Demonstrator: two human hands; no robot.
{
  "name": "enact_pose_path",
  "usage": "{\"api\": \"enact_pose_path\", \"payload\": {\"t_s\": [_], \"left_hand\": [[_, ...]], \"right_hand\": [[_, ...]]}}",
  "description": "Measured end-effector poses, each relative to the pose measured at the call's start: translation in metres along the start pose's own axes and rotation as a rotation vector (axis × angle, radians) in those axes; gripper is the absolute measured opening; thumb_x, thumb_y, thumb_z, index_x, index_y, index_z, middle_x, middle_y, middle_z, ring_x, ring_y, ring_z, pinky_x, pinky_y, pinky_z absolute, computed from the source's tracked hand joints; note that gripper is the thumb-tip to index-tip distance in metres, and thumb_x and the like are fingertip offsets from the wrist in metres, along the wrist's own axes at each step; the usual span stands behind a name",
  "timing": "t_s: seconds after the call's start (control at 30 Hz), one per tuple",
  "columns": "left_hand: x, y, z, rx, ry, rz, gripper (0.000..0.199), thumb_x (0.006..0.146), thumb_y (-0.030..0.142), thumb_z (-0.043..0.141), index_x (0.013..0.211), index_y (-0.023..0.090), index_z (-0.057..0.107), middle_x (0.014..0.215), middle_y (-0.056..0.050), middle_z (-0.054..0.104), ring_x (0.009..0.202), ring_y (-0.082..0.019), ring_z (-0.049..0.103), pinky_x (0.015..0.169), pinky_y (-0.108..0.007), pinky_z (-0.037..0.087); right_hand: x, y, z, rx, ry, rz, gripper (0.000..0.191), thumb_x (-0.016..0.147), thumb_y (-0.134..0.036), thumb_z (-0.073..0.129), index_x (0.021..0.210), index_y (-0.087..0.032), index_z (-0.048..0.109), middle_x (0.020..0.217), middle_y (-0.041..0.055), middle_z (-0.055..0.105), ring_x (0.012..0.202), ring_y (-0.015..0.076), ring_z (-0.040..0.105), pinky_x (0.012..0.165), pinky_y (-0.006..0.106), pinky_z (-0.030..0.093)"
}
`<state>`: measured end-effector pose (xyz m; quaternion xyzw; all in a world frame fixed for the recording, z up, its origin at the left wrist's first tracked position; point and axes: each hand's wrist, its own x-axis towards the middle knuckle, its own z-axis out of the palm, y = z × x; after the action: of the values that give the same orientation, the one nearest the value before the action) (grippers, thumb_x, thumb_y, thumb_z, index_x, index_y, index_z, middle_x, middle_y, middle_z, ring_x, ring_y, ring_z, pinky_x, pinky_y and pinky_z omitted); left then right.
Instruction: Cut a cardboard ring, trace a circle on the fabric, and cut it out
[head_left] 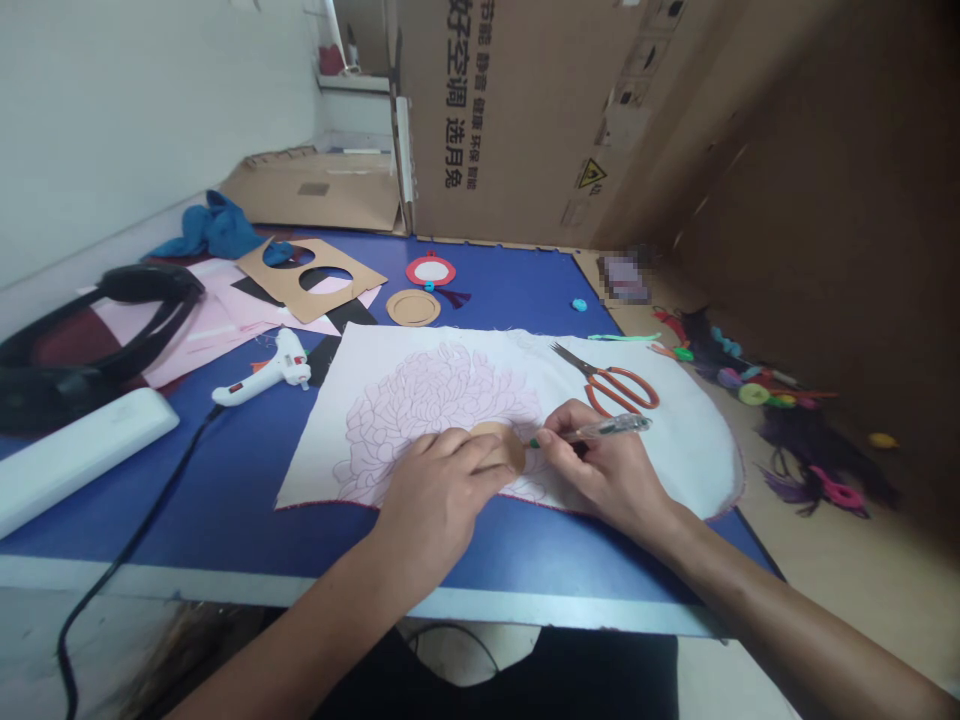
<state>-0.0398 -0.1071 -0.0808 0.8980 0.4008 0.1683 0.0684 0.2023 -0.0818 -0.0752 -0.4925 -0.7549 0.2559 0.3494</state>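
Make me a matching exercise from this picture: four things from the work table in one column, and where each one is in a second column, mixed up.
Things:
1. Orange-handled scissors
2. White glue gun
3. Clear pen
4. Cardboard template with round holes

Places:
A. Partly on pink paper
B. Gripped in the right hand
C. On the white fabric
D. On the blue table

Right pairs: 1-C, 2-D, 3-B, 4-A
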Motion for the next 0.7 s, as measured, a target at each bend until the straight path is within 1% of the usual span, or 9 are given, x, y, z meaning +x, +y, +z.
{"api": "enact_pose_path", "payload": {"t_s": [0.1,0.23,0.57,0.7], "left_hand": [[0.0001,-0.0005,0.0005,-0.006,-0.003,-0.002,0.046,0.1,0.006,0.055,0.131,0.034,0.074,0.139,0.001,0.073,0.114,-0.025,0.06,0.089,-0.043,0.047],[0.0003,-0.0009,0.0021,-0.004,0.011,0.01,0.047,0.098,0.005,0.057,0.13,0.034,0.074,0.139,0.002,0.073,0.114,-0.026,0.06,0.088,-0.042,0.046],[0.0008,-0.0004,0.0019,-0.005,0.002,0.009,0.045,0.099,0.005,0.057,0.129,0.034,0.074,0.138,0.002,0.073,0.114,-0.025,0.06,0.087,-0.042,0.045],[0.0007,-0.0005,0.0019,-0.001,0.002,0.008,0.045,0.099,0.005,0.058,0.129,0.034,0.074,0.139,0.002,0.073,0.115,-0.025,0.06,0.088,-0.042,0.045]], "right_hand": [[0.0003,-0.0019,-0.0014,0.001,0.026,-0.023,0.024,0.103,-0.034,0.059,0.084,-0.021,0.064,0.067,0.0011,0.065,0.057,0.0158,0.056,0.053,0.029,0.041],[0.0027,-0.0036,-0.0023,0.013,0.054,-0.017,0.025,0.101,-0.035,0.06,0.081,-0.021,0.065,0.065,0.0013,0.065,0.056,0.0162,0.057,0.052,0.029,0.041],[0.0052,-0.0077,-0.0032,0.012,0.012,-0.011,0.026,0.1,-0.034,0.059,0.077,-0.022,0.064,0.062,-0.0003,0.063,0.054,0.0154,0.056,0.053,0.029,0.039],[0.0057,-0.0074,-0.0029,0.002,0.002,-0.018,0.028,0.1,-0.034,0.058,0.074,-0.022,0.063,0.063,0.0005,0.064,0.054,0.0151,0.055,0.053,0.03,0.039]]}}
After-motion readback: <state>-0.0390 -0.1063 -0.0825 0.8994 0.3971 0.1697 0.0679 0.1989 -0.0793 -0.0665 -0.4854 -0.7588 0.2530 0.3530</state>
